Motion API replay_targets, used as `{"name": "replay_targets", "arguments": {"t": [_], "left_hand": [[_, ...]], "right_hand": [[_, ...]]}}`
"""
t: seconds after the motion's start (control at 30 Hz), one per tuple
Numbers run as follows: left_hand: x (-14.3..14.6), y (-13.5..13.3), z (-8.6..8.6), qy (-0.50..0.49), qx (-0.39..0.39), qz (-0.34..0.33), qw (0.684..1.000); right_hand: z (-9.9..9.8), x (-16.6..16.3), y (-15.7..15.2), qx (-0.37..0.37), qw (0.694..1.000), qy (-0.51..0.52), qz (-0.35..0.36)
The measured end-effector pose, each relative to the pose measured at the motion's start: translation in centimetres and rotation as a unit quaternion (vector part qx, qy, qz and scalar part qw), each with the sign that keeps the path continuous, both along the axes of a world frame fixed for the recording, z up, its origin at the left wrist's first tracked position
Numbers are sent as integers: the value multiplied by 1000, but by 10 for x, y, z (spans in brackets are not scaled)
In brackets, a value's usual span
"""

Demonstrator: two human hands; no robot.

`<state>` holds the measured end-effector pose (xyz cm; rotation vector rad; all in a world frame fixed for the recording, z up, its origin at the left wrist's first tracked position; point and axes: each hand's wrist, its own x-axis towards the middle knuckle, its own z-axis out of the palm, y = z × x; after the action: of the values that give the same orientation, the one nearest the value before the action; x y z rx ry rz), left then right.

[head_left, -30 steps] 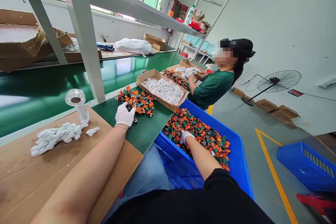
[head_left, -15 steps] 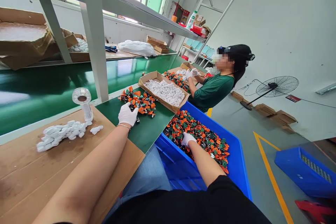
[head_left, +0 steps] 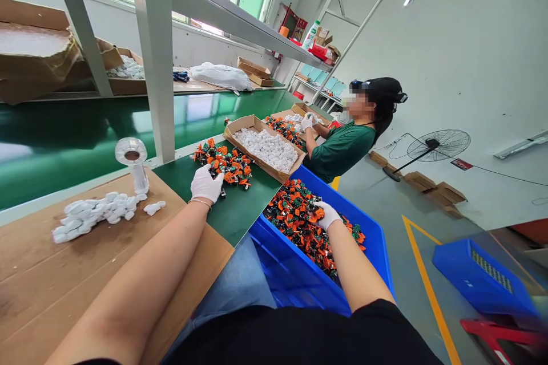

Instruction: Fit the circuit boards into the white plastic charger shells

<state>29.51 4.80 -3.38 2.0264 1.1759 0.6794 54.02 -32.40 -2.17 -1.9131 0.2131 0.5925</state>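
Note:
My left hand (head_left: 206, 184), in a white glove, rests at the near edge of a pile of small orange, black and green parts (head_left: 231, 165) on the green tabletop. Its thumb and fingers are apart, touching the pile; the fingertips are partly hidden. My right hand (head_left: 329, 216), gloved too, is closed around a few of the same orange-and-black parts (head_left: 317, 214). It is above a blue crate (head_left: 379, 234) filled with many more of them.
Behind the pile stands a cardboard tray (head_left: 240, 123) of small white pieces. White pieces (head_left: 92, 214) and a clear tape roll (head_left: 131, 154) are on cardboard at left. A co-worker (head_left: 342, 145) works beyond the crate. A metal post (head_left: 158, 68) rises beside the table.
My right hand has come up out of the parts in the crate and shifted right, with several parts in its fingers. My left hand has stayed by the pile.

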Motion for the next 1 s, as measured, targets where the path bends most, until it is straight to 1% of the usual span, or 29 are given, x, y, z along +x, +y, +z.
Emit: {"name": "replay_targets", "arguments": {"t": [0.1,0.2,0.27,0.33,0.4,0.5,0.57,0.63,0.73,0.8,0.87,0.9,1.0], "left_hand": [[0,1,-1,0,1,-1,1000],[1,1,0,-2,2,-1,1000],[0,0,0,-3,2,-1,1000],[0,0,0,-5,2,0,1000],[-1,0,0,-6,3,0,1000],[-1,1,-2,-8,5,-2,1000],[-1,1,-2,-10,8,0,1000],[-1,0,-3,-11,14,13,1000],[0,-3,-2,-11,23,45,999],[1,-4,-2,-12,25,55,998],[1,-4,-2,-15,24,49,998],[2,-3,-2,-17,23,41,999],[1,0,-1,-27,16,19,999]], "right_hand": [[19,-4,19,66,997,-20,22],[31,-19,51,129,988,-65,63],[32,-37,79,153,978,-98,100],[26,-58,112,158,969,-135,131],[16,-77,146,140,963,-181,140],[2,-97,192,81,956,-256,121],[-3,-104,215,39,946,-295,125],[-4,-108,231,6,934,-327,144],[-3,-114,248,-36,912,-369,175],[-3,-119,255,-97,888,-408,187],[-4,-122,257,-150,862,-443,196],[-5,-123,256,-160,853,-454,200],[-9,-121,245,-144,845,-470,210]]}}
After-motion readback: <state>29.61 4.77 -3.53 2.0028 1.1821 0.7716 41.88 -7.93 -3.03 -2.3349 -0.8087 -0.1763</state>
